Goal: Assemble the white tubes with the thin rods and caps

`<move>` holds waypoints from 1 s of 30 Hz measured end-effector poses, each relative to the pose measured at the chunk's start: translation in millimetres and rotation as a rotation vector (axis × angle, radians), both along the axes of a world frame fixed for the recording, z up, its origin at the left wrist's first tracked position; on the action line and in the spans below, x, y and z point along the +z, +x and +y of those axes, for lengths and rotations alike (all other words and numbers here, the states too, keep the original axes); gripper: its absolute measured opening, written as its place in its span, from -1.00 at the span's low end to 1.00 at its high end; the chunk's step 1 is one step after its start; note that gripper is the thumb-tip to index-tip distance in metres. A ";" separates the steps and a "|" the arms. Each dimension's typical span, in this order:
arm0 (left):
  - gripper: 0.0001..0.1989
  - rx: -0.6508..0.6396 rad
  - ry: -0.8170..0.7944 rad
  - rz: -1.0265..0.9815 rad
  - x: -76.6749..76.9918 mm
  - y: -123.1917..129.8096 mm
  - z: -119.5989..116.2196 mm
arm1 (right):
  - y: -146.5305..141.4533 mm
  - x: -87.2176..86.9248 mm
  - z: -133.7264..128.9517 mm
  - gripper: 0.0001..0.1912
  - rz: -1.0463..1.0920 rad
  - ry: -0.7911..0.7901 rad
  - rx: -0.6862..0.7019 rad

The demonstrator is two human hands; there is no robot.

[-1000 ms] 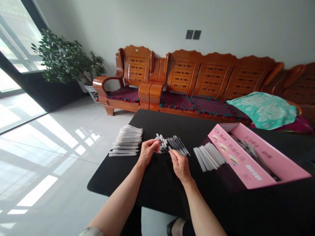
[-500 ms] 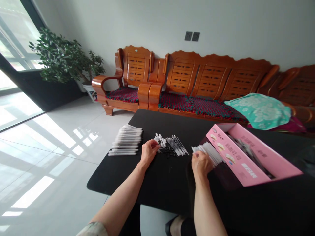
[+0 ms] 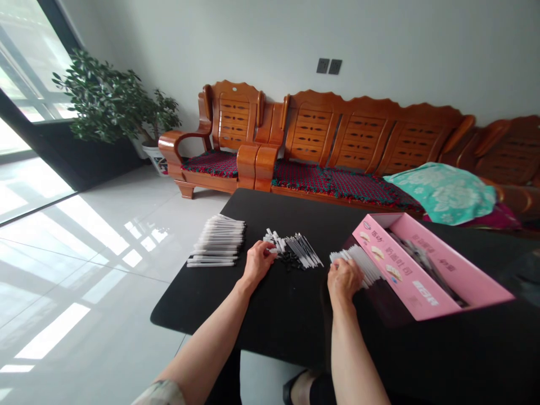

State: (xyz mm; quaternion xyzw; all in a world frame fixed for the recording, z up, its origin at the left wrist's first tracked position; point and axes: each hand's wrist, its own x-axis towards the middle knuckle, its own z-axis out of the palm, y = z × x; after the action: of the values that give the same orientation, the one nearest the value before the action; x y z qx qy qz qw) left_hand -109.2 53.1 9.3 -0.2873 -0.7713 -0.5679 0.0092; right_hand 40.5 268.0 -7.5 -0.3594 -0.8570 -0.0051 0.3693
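My left hand [image 3: 258, 263] is closed, thumb and fingertips pinched on a small white pen cap at the edge of a pile of white caps [image 3: 279, 241]. Small black plugs [image 3: 291, 261] lie right beside these caps. My right hand [image 3: 345, 279] rests over the near end of a heap of white pen barrels [image 3: 366, 266]. Its fingers are curled in, and whatever is between them is hidden. Between the hands lies a fan of thin pen refills [image 3: 304, 250]. A neat stack of white pens [image 3: 220, 241] is left of my left hand.
Right of the barrels stands a pink open box [image 3: 394, 267] with dark things inside. All this is on a black table [image 3: 270, 315] with a rounded left corner. Behind it are a wooden bench [image 3: 358, 129] with a turquoise cloth [image 3: 447, 194] and a potted plant [image 3: 109, 101].
My left hand has shifted slightly right and inward at the white caps. My right hand stays at the barrels, its fingers a little more curled over them.
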 end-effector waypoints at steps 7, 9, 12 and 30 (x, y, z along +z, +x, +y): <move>-0.86 0.048 -0.001 0.042 1.7 3.7 -2.6 | -5.5 -1.5 -7.7 -0.91 0.123 0.032 0.107; -0.86 0.051 -0.035 0.069 5.6 5.8 -4.4 | -6.1 -1.5 -8.2 -0.92 0.140 0.045 0.112; -0.85 0.047 -0.123 0.124 16.6 5.3 -12.5 | -6.4 -1.6 -7.7 -0.92 0.166 0.066 0.115; -0.87 0.195 -0.699 0.291 18.2 3.9 -134.8 | -8.0 -1.3 -8.8 -0.87 0.235 0.103 0.080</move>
State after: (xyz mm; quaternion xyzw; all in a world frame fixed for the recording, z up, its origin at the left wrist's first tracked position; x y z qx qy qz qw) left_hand -105.3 -81.7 27.4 -0.2760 -0.9325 -0.2207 0.0742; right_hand 32.5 259.2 -8.8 -0.3037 -0.8199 0.0076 0.4852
